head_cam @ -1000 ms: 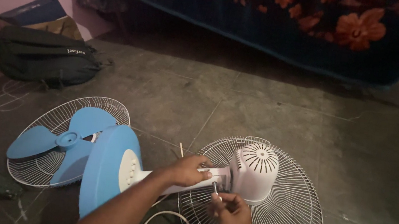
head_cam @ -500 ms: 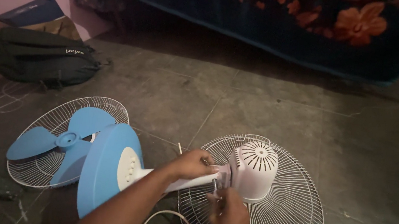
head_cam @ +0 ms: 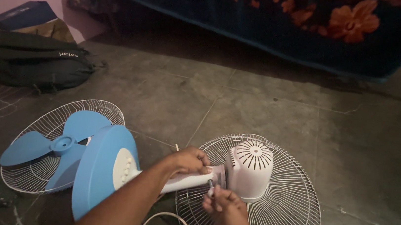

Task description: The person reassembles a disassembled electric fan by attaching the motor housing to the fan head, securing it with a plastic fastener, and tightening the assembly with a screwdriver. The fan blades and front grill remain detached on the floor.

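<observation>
A: Nearest the camera: right hand [head_cam: 224, 210], fingers pinched shut on a small screwdriver [head_cam: 211, 188], tip up at the fan's neck joint.

B: Left hand [head_cam: 189, 161]?

A: Just left of and above the right; curled closed around the white fan stem [head_cam: 181, 181]. White motor housing [head_cam: 249, 170] just right of both hands, resting on a wire grille [head_cam: 281, 220].

B: Further left?

A: Blue round base [head_cam: 100, 169], then blue blades [head_cam: 55, 147] lying in a second grille [head_cam: 22, 180]. Far left, by the wall: black backpack [head_cam: 27, 62]. Beyond: bed [head_cam: 279, 21] with flowered cover.
</observation>
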